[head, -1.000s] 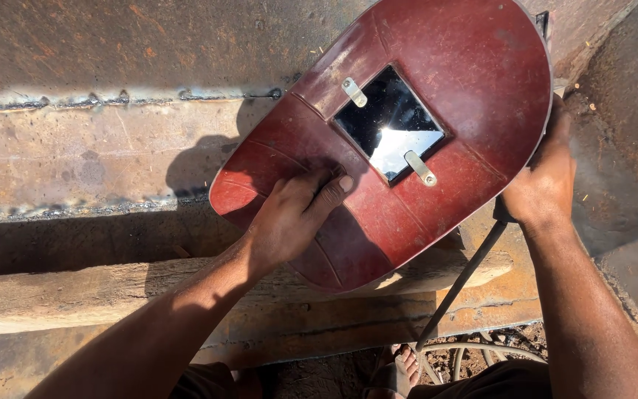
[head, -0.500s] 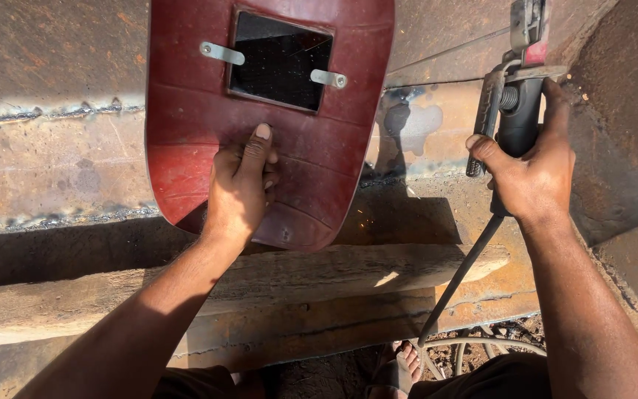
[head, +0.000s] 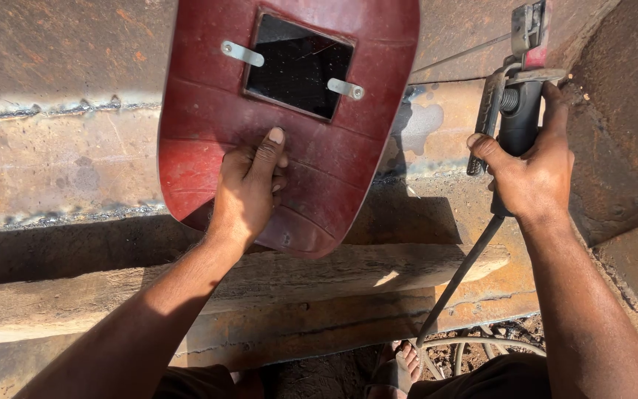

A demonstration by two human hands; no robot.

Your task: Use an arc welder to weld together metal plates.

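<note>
My left hand (head: 247, 186) grips a dark red hand-held welding shield (head: 208, 140) from behind, holding it upright in front of me. A dark rectangular viewing glass (head: 298, 65) sits in its upper half, held by two metal clips. My right hand (head: 527, 171) is closed on the black handle of an electrode holder (head: 515, 96), raised at the right. A thin welding rod (head: 461, 53) runs from its jaws up and to the left, behind the shield's edge. A black cable (head: 455, 284) drops from the handle toward the ground.
Rusty steel plates (head: 60, 96) with rough weld seams (head: 53, 111) fill the background. A worn wooden beam (head: 319, 277) lies across below the shield. A curved rusty steel part (head: 629, 118) stands at the right. My foot (head: 400, 366) and coiled cable show on the dirt below.
The shield has swung from tilted at the right to upright at the centre, then shifted slightly. My right hand, hidden behind it a second ago, now shows holding the electrode holder.
</note>
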